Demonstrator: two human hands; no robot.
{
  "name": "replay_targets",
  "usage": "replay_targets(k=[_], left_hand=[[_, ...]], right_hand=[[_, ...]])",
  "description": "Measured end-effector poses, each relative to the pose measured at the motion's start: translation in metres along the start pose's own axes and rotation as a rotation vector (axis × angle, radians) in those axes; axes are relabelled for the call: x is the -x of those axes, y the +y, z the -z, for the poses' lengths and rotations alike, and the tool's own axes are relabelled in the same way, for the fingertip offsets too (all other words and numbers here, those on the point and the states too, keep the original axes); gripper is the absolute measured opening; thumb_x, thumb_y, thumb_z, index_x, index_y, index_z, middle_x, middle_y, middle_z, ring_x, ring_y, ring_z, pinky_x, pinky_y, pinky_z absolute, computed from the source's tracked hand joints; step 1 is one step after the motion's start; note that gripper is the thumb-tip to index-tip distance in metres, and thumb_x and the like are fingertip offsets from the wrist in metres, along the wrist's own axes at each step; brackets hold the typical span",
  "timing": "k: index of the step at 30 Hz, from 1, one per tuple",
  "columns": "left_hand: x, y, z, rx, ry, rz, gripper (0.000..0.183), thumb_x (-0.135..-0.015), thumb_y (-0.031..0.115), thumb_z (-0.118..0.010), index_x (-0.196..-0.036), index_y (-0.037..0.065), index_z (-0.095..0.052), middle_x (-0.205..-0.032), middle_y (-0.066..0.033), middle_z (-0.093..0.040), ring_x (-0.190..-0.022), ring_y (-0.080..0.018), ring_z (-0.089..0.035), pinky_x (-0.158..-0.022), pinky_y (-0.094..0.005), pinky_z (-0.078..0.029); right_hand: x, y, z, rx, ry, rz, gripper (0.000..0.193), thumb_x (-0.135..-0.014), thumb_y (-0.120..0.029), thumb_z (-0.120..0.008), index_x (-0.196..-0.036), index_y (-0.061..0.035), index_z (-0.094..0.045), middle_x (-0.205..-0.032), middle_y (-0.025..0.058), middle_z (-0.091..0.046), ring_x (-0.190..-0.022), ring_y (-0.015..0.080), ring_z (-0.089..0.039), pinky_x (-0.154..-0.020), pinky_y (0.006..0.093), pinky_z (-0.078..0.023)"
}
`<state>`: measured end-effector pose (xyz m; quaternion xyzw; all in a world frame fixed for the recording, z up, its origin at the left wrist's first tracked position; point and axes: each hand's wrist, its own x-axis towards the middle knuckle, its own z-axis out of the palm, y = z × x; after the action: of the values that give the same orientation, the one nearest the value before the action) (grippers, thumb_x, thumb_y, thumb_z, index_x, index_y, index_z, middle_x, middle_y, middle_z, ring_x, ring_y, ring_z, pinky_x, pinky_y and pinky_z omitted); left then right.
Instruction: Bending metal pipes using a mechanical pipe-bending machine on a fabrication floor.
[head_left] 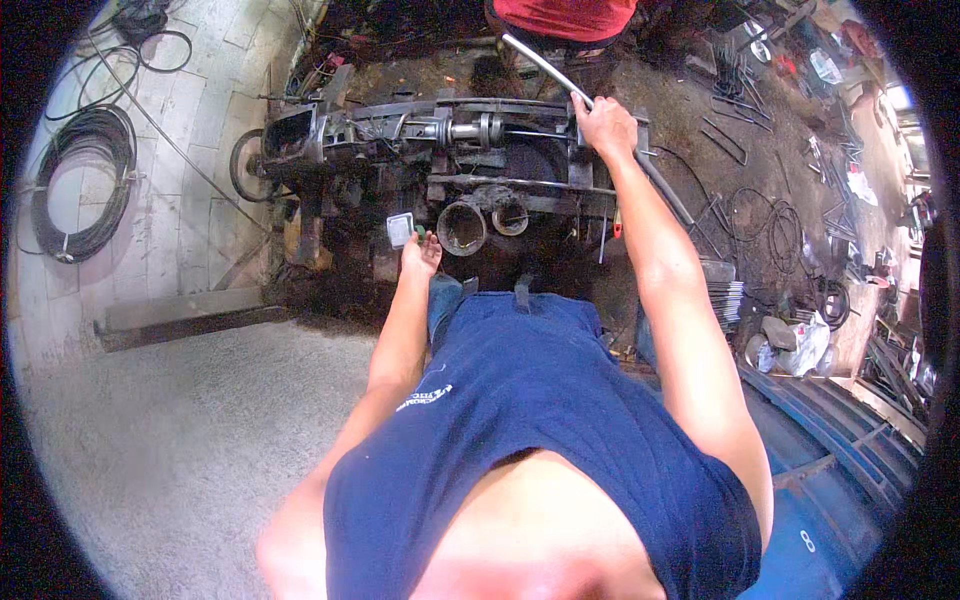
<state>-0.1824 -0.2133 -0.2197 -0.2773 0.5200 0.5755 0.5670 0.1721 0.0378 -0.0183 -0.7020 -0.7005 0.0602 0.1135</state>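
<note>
Two hands are up at the dark, greasy steel machine frame (470, 150) in front of you, and they sit well apart, one at each side of it. Your right hand (605, 125) is wrapped tight around a long, bent, bare grey metal pipe (545, 68); your fist grips it at the frame's far right end, and from there the pipe runs up and away beyond the frame toward a person in a red top (565, 15), while its darker lower stretch slants down past the frame's right side. Your left hand (420, 255) is at the near edge of the frame, its fingers closed on a small, flat, pale grey rectangular piece (400, 230) held upright just above the palm; something small and green shows at your fingertips, too small to make out. Just right of that hand, on the near face of the frame, sits a short, round, rusty metal ring (461, 228), with a smaller ring beside it. At the frame's left end you have a boxy open steel housing (290, 135) and a dark wheel (243, 165) below it. Well left of the frame, a coil of black cable (85, 185) lies on the pale tiled floor (190, 215). Right of the frame, loose wire loops and metal scraps (770, 225) litter the dark ground.
</note>
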Motion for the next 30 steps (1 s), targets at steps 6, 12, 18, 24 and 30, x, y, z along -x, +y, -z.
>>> replay_targets(k=[6, 12, 18, 24, 30], left_hand=[[-0.002, 0.001, 0.001, 0.014, -0.002, 0.041, 0.035, -0.097, 0.037, -0.049, -0.092, 0.004, -0.06, -0.084, -0.004, -0.064, -0.076, -0.0186, -0.062, -0.061, -0.0309, -0.051], [-0.003, 0.0, 0.002, -0.003, -0.002, 0.022, 0.032, -0.098, 0.035, -0.047, -0.095, 0.006, -0.058, -0.085, -0.0041, -0.064, -0.076, -0.0183, -0.062, -0.061, -0.0309, -0.051], [-0.004, 0.004, 0.003, -0.016, 0.006, 0.038, 0.032, -0.097, 0.037, -0.048, -0.096, 0.006, -0.057, -0.084, -0.0033, -0.064, -0.077, -0.018, -0.062, -0.059, -0.0309, -0.05], [-0.002, 0.002, 0.004, -0.256, 0.102, 0.012, 0.027, -0.096, 0.029, -0.049, -0.086, 0.006, -0.059, -0.076, -0.0043, -0.062, -0.071, -0.0184, -0.061, -0.059, -0.0323, -0.05], [-0.003, 0.005, 0.036, -0.931, 0.071, 0.024, 0.012, -0.094, 0.015, -0.051, -0.098, 0.008, -0.059, -0.087, -0.0062, -0.069, -0.069, -0.0164, -0.065, -0.056, -0.0338, -0.052]], right_hand=[[-0.001, 0.0, -0.002, 0.02, -0.007, -0.003, 0.068, -0.09, -0.062, -0.04, -0.089, -0.0013, -0.07, -0.091, 0.0211, -0.068, -0.085, 0.0365, -0.067, -0.075, 0.0471, -0.053], [-0.002, 0.004, -0.001, 0.022, 0.01, 0.002, 0.068, -0.09, -0.062, -0.039, -0.088, -0.0013, -0.071, -0.09, 0.0212, -0.068, -0.084, 0.0361, -0.068, -0.074, 0.0468, -0.054], [0.0, 0.016, 0.005, 0.014, 0.001, -0.056, 0.069, -0.09, -0.064, -0.037, -0.093, -0.0032, -0.069, -0.097, 0.018, -0.068, -0.091, 0.0354, -0.066, -0.079, 0.0458, -0.052], [-0.003, 0.014, 0.007, 0.013, -0.058, -0.092, 0.071, -0.088, -0.066, -0.037, -0.097, -0.003, -0.069, -0.098, 0.0191, -0.067, -0.093, 0.0354, -0.066, -0.081, 0.0458, -0.051], [-0.003, 0.015, 0.006, 0.044, -0.07, -0.114, 0.072, -0.088, -0.067, -0.037, -0.097, -0.0025, -0.068, -0.101, 0.0208, -0.066, -0.097, 0.0355, -0.064, -0.084, 0.0458, -0.051]])
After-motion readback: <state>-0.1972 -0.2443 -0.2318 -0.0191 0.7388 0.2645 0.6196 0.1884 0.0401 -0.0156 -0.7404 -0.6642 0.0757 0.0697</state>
